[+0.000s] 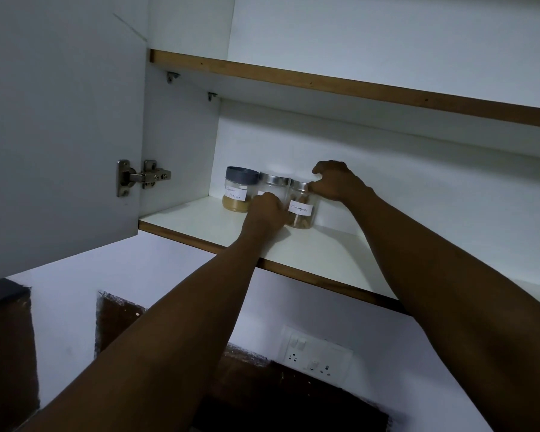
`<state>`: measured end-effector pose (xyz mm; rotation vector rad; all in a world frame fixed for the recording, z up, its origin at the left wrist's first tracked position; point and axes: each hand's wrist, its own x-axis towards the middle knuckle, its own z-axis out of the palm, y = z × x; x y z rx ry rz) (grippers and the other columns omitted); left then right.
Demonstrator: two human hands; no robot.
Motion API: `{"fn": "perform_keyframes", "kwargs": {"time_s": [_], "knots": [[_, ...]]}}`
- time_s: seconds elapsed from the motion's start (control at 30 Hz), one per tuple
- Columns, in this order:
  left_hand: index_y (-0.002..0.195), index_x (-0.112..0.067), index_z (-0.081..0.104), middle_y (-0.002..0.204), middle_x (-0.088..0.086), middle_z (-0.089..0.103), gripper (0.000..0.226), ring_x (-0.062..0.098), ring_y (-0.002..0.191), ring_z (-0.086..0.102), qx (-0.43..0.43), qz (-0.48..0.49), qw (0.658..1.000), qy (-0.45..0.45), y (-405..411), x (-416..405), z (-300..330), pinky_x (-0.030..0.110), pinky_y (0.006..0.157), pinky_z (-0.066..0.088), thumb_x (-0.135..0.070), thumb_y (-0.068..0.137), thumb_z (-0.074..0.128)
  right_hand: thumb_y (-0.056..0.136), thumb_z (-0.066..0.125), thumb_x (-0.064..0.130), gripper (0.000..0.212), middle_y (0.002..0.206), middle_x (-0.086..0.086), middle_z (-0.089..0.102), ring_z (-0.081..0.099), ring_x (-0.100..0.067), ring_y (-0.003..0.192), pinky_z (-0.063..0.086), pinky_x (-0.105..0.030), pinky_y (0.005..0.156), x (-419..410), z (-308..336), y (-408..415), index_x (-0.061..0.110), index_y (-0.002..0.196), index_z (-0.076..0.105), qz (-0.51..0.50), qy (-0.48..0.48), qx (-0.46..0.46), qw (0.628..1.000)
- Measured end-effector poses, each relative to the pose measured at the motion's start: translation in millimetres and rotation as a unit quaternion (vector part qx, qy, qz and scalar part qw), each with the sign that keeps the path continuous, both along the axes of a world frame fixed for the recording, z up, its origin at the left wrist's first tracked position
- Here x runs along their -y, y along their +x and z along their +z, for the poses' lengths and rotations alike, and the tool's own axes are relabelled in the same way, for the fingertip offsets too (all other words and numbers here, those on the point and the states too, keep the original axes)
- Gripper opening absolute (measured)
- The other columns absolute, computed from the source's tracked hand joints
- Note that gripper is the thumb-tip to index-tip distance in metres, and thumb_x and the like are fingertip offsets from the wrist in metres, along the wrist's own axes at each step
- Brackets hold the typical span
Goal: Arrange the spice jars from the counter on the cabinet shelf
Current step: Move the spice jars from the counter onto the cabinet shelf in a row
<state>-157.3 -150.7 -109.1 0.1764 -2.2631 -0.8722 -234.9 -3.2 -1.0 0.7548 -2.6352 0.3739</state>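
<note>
Dim, bluish light throughout, soft shadows deep inside the cabinet (325, 145), wide-angle bending at the edges.

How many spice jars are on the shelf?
3, in a row on the lower shelf: grey-lidded jar leftmost, middle jar, cinnamon jar rightmost. The hands may hide others.

Head view, upward into near cabinet (262, 241)
</note>
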Motion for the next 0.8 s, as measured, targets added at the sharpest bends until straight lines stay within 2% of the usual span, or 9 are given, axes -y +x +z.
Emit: {"fn": "perform_keyframes", "kwargs": {"time_s": [0.17,0.3,0.4,0.47,0.53,0.6,0.67,0.73,0.8], "knots": [[0.091,0.007,0.077,0.090,0.021,0.076,0.024,0.033,0.088,0.072,-0.005,0.000,1.000,-0.003,9.5,-3.6,1.6,0.042,0.086,0.060,-0.009,0.092,0.060,0.090,0.070,0.027,0.056,0.148,-0.009,0.054,0.054,-0.028,0.134,0.046,-0.045,0.113,-36.5,-16.3,30.0,0.014,0.143,0.055,0.061,-0.024,-0.026,0.998],[0.093,0.005,0.077,0.094,0.020,0.076,0.023,0.033,0.091,0.072,-0.005,-0.014,0.999,-0.034,26.1,-16.6,4.9,0.042,0.085,0.059,-0.010,0.090,0.060,0.093,0.071,0.027,0.051,0.142,-0.005,0.060,0.063,-0.020,0.115,0.049,-0.033,0.102,-91.7,-40.2,65.9,0.015,0.141,0.057,0.075,-0.025,-0.008,0.997],[0.092,-0.004,0.080,0.099,0.013,0.078,0.025,0.029,0.098,0.071,0.010,-0.028,0.994,-0.108,44.3,-39.7,7.2,0.040,0.088,0.057,-0.011,0.088,0.056,0.091,0.071,0.026,0.043,0.130,-0.001,0.068,0.068,-0.016,0.099,0.052,-0.030,0.094,-151.0,-72.3,92.8,0.016,0.133,0.063,0.064,-0.033,0.023,0.997],[0.093,-0.008,0.081,0.101,0.009,0.079,0.027,0.026,0.100,0.072,-0.036,-0.063,0.988,-0.137,55.1,-62.1,9.1,0.035,0.092,0.056,-0.005,0.086,0.055,0.094,0.067,0.022,0.033,0.123,-0.001,0.072,0.070,-0.017,0.101,0.052,-0.028,0.091,-189.7,-98.5,111.1,0.015,0.126,0.069,0.054,-0.048,0.038,0.997],[0.092,-0.007,0.079,0.096,0.008,0.079,0.030,0.023,0.093,0.073,-0.136,-0.112,0.977,-0.123,70.5,-97.6,2.0,0.030,0.090,0.055,0.001,0.082,0.052,0.099,0.057,0.018,0.027,0.120,-0.003,0.075,0.069,-0.016,0.102,0.052,-0.028,0.089,-222.8,-123.2,132.3,0.013,0.120,0.074,0.052,-0.099,0.003,0.994],[0.092,-0.006,0.075,0.091,0.007,0.074,0.031,0.019,0.085,0.069,-0.211,-0.183,0.953,-0.114,91.2,-148.6,-23.4,0.028,0.082,0.054,0.004,0.078,0.050,0.099,0.053,0.012,0.028,0.117,-0.004,0.075,0.068,-0.020,0.106,0.055,-0.035,0.094,-249.6,-148.4,158.9,0.013,0.116,0.076,0.037,-0.164,-0.060,0.984],[0.098,-0.005,0.072,0.096,0.008,0.070,0.032,0.022,0.090,0.066,-0.234,-0.283,0.922,-0.125,109.7,-215.5,-69.1,0.030,0.084,0.053,0.007,0.078,0.050,0.092,0.054,-0.001,0.034,0.117,-0.006,0.073,0.065,-0.021,0.113,0.053,-0.034,0.100,-280.5,-177.1,185.0,0.009,0.117,0.074,0.037,-0.218,-0.121,0.968],[0.105,-0.001,0.071,0.105,0.012,0.070,0.034,0.025,0.098,0.066,-0.224,-0.336,0.908,-0.114,129.8,-269.2,-119.7,0.030,0.089,0.053,0.010,0.080,0.050,0.082,0.051,-0.014,0.044,0.118,-0.008,0.072,0.063,-0.021,0.116,0.051,-0.028,0.101,-298.7,-207.0,205.6,0.005,0.115,0.073,0.036,-0.239,-0.175,0.955],[0.112,-0.001,0.070,0.111,0.013,0.070,0.034,0.025,0.103,0.066,-0.180,-0.376,0.906,-0.066,144.5,-320.3,-174.5,0.030,0.093,0.054,0.009,0.084,0.053,0.073,0.045,-0.020,0.053,0.114,-0.012,0.072,0.065,-0.023,0.110,0.054,-0.028,0.096,-323.5,-245.9,224.4,0.000,0.113,0.073,-0.013,-0.250,-0.159,0.955]]}}
